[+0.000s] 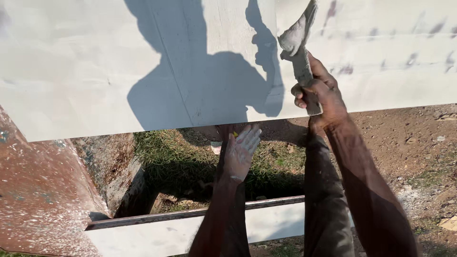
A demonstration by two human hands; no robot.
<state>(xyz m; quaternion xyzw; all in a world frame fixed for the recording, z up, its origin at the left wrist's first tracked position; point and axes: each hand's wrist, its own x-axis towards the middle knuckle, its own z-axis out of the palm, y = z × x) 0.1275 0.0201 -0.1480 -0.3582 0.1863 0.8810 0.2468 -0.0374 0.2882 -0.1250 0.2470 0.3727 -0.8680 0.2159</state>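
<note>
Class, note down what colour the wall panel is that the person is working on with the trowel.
Off-white wall panel, with grey smudges at right; head view.

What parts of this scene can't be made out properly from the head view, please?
- Trowel: blade tip cut off by the top edge; handle hidden inside the right hand.
- Left hand: open palm coated in white; the small yellow thing behind the fingertips is too small to identify.
- White panel: its surface is darkened by the person's shadow.
</note>
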